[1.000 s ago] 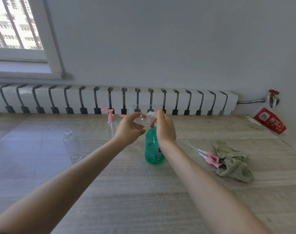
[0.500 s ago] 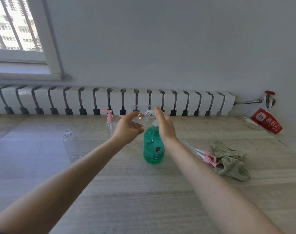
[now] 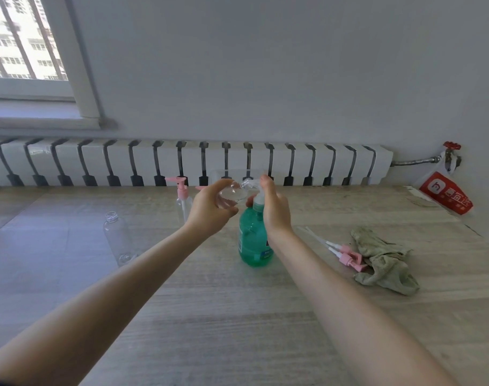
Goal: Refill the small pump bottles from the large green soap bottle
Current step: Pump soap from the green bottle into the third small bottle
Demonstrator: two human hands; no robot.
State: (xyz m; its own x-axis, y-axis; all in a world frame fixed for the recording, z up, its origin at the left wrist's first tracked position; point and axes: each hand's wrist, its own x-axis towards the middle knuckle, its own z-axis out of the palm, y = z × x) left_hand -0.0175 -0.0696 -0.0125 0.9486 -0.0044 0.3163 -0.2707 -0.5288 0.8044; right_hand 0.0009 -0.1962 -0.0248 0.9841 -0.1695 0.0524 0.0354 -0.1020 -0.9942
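the left hand [image 3: 209,210] is wrapped round a small clear bottle [image 3: 232,195], tipped sideways. the right hand [image 3: 275,210] closes over the green bottle's [image 3: 254,240] pump; its blue label is unreadable. a red bag [image 3: 445,196] shows white writing.

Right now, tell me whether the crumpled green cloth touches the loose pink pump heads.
Touching. The head view shows the crumpled green cloth lying against the loose pink pump heads, with no gap.

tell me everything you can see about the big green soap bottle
The green soap bottle is translucent plastic, filled with green liquid nearly to the shoulder, with a label low on its front. It stands upright on the wooden table. The right hand covers its pale pump top, and the left hand holds a small clear bottle tilted at the pump.
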